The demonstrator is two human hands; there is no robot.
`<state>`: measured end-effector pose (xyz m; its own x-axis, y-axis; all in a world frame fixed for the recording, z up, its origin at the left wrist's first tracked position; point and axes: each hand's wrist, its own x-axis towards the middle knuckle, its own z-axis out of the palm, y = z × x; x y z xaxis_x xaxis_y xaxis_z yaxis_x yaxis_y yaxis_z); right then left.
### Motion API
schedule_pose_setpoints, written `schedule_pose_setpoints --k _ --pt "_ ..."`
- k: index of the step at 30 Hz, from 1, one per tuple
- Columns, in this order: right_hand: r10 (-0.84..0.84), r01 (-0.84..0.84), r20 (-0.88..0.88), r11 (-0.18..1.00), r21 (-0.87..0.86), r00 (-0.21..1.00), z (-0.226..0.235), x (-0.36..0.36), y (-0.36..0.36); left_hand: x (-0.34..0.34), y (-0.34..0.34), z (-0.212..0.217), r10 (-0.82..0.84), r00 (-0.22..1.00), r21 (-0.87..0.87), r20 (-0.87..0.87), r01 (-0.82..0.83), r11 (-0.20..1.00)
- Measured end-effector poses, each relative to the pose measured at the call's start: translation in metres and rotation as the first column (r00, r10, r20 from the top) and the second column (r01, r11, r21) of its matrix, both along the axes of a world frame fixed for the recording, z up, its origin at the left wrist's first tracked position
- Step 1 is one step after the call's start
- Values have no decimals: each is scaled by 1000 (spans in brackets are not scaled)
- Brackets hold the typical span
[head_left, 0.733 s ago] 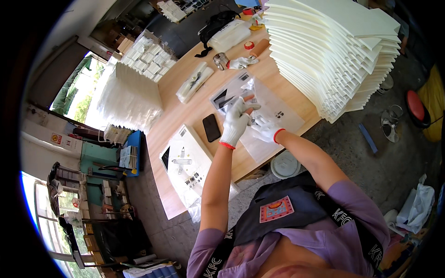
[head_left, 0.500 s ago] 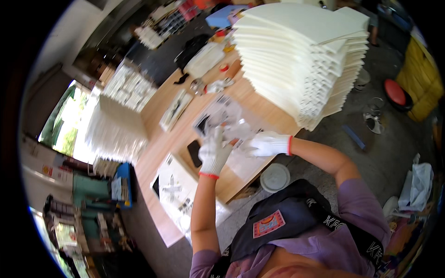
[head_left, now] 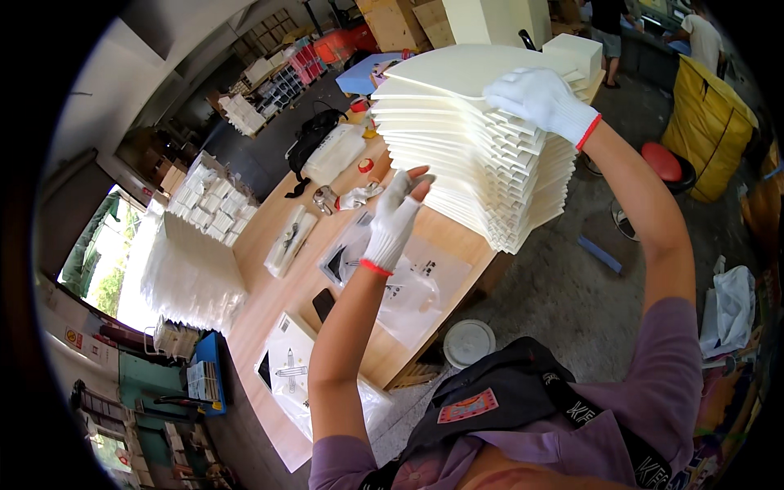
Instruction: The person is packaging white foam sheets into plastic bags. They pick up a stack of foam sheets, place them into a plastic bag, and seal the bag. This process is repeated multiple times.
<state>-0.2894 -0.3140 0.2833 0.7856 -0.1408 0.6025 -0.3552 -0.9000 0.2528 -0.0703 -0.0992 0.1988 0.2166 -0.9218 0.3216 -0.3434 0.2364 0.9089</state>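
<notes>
A tall, fanned stack of white sheets (head_left: 441, 131) that look like foam board stands at the table's far right. My right hand (head_left: 537, 100), in a white knitted glove with a red cuff, is bent over the near corner of the top sheet; its thumb is hidden. My left hand (head_left: 395, 216), gloved the same way with bare thumb and fingertip showing, is raised left of the stack, fingers apart and holding nothing. Below it lie clear printed plastic bags (head_left: 412, 290) on the wooden table (head_left: 269, 245). A dark phone (head_left: 323, 305) is close to my left forearm.
Bagged white sheets (head_left: 294, 367) lie at the table's near left. A wrapped white stack (head_left: 192, 269) stands beyond the left edge. Farther back are a black bag (head_left: 314, 135) and a red tape roll (head_left: 365, 165). A white-lidded bucket (head_left: 469, 343) is on the floor; two people stand at the far right.
My right hand has moved from the plastic bags up to the top of the white stack. The left hand has let go of the bags and risen toward the stack. The view has shifted.
</notes>
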Motion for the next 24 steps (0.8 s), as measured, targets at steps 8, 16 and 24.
schedule_pose_setpoints --k 8,16,24 --pt "368 -360 -25 892 -272 930 12 14 98 -14 -42 41 -236 457 -39 -858 399 916" --pt "-171 143 -14 773 618 985 3 -60 85 20 53 76 261 772 441 -579 28 897" --pt "61 -683 695 264 681 717 -109 5 141 -22 88 -31 342 787 67 514 -434 898"
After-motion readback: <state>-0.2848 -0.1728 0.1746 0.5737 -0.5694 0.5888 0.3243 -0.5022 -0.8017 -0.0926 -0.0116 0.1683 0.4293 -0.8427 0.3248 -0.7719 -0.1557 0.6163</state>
